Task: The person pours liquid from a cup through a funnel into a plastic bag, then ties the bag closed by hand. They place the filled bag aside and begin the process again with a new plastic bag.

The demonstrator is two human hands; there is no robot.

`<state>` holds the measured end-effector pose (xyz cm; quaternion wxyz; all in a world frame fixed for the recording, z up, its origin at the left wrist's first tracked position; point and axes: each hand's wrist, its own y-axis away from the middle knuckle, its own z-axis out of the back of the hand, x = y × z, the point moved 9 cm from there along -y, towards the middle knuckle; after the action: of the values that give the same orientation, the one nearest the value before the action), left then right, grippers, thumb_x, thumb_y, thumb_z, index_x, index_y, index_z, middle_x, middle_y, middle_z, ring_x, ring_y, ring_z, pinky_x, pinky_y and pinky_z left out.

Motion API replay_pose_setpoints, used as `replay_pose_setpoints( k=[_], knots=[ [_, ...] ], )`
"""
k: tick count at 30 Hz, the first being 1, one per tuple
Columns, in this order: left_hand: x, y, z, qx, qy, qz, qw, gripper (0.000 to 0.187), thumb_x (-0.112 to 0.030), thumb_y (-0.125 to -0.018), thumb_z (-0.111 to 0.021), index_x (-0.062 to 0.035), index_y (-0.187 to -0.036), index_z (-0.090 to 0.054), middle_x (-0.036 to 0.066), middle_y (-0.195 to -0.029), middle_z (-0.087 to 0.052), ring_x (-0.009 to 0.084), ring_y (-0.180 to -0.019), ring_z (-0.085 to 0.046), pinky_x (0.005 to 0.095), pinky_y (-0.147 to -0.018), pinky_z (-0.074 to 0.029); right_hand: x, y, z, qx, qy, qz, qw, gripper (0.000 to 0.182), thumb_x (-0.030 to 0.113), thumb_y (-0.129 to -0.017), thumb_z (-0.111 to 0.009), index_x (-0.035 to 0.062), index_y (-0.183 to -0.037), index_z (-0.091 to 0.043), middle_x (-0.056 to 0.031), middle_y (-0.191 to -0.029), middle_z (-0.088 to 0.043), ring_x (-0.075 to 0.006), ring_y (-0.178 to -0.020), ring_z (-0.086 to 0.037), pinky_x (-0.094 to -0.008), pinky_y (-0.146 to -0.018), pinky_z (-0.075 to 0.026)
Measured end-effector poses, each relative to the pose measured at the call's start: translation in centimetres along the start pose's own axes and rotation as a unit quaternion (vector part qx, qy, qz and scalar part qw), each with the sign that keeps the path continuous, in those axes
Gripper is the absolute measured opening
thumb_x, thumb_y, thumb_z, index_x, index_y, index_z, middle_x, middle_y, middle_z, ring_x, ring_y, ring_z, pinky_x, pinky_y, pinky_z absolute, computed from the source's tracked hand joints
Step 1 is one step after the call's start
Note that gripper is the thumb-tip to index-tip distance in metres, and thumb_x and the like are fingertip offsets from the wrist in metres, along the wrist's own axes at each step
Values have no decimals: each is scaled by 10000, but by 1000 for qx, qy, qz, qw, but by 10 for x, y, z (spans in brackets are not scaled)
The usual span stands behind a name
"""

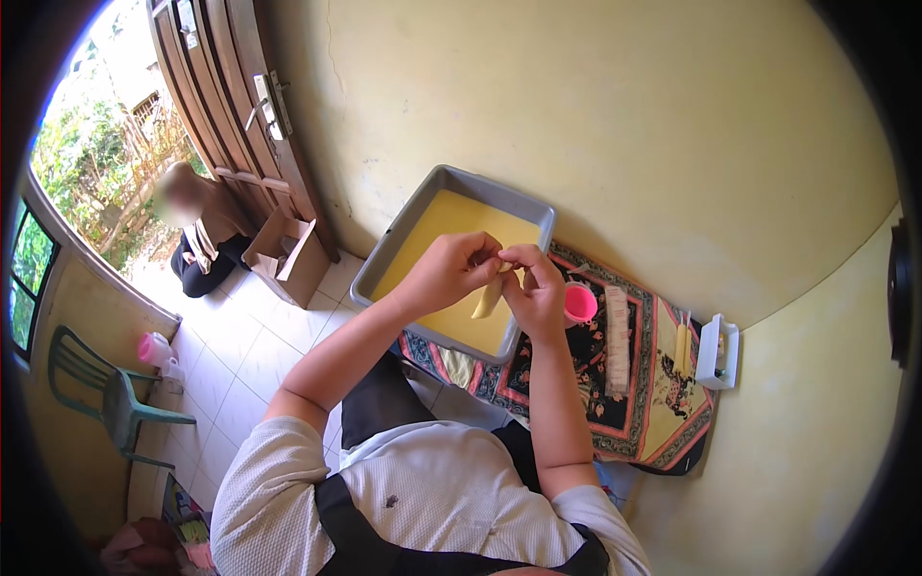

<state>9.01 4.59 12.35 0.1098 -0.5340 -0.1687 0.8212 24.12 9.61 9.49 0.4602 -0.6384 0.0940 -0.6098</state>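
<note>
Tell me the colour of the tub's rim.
The tub's rim is grey, clearest in the head view.

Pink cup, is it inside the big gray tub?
No, the pink cup is on the patterned cloth, beside the gray tub.

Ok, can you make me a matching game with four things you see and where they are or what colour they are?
Things:
1. Chair
2. Pale yellow piece
3. Round container
4. Wooden door

Places and colours:
A. Pink, on the patterned cloth
B. Brown
C. At the fingers of the left hand and right hand, over the grey tub
D. Green

Right pairs: 1-D, 2-C, 3-A, 4-B
</note>
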Motion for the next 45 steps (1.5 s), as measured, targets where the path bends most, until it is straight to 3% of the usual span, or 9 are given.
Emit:
replay_pose_setpoints(
  k=[4,10,13,19,28,34,40,43,45],
  knots=[
    [-29,8,7,-69,-68,-124,987,190,-116,-957,-845,-5,-1079,-752,100,-915,-761,215,-821,-762,325,-757,-599,-10,5,5,-59,-11,-44,997,334,-112,-972,-764,10,-1275,-693,-53,-1153,-718,-123,-1087,-659,-277,-979,-529],
    [-41,12,11,-110,-185,-131,968,195,-91,-855,-895,-36,-992,-767,96,-944,-780,230,-854,-789,351,-765,-639,12,2,7,-118,51,-33,991,211,-35,-948,-793,13,-1139,-717,-71,-1001,-783,-160,-931,-710,-314,-901,-555],
    [-39,12,11,-127,-193,-161,959,179,-185,-860,-879,-80,-955,-771,55,-890,-749,266,-818,-749,388,-762,-590,18,2,5,-123,73,-13,990,197,-33,-947,-799,11,-1117,-708,-78,-981,-778,-161,-911,-706,-323,-893,-562],
    [-53,19,6,-144,-272,-228,924,164,-126,-834,-897,-91,-937,-774,40,-907,-759,250,-806,-744,387,-738,-595,6,9,4,-123,58,-20,991,275,-85,-975,-795,4,-1209,-682,-40,-1099,-716,-124,-1033,-663,-274,-929,-542],
    [-56,28,5,-129,-235,-259,928,124,-76,-888,-861,-65,-1002,-814,73,-942,-775,275,-843,-748,400,-755,-593,12,10,8,-133,76,-12,988,241,-98,-979,-789,8,-1173,-692,-46,-1060,-727,-126,-970,-683,-275,-889,-566],
    [-37,25,11,-133,-128,-186,965,126,-28,-920,-848,0,-1041,-826,114,-933,-794,278,-842,-766,361,-763,-595,32,6,8,-131,146,39,980,271,-84,-905,-843,16,-1115,-704,-116,-1030,-760,-232,-906,-753,-334,-849,-602],
    [1,16,12,-54,-33,-11,998,200,-177,-1012,-853,-22,-1139,-851,83,-932,-833,128,-813,-761,311,-753,-590,43,7,3,-126,171,56,976,254,-107,-932,-831,9,-1091,-670,-110,-1029,-760,-205,-927,-736,-321,-871,-590],
    [32,15,4,-31,142,105,984,261,-229,-1032,-855,0,-1155,-838,58,-973,-848,92,-859,-752,292,-777,-594,44,6,2,-127,159,59,977,263,-115,-925,-825,11,-1096,-670,-117,-1042,-764,-228,-951,-749,-337,-886,-596],
    [31,13,3,-13,98,89,991,292,-250,-1040,-851,12,-1168,-830,48,-983,-849,91,-869,-755,293,-787,-599,44,8,3,-128,157,60,977,269,-112,-916,-823,18,-1103,-679,-121,-1049,-764,-242,-947,-757,-345,-875,-601]
  ],
)
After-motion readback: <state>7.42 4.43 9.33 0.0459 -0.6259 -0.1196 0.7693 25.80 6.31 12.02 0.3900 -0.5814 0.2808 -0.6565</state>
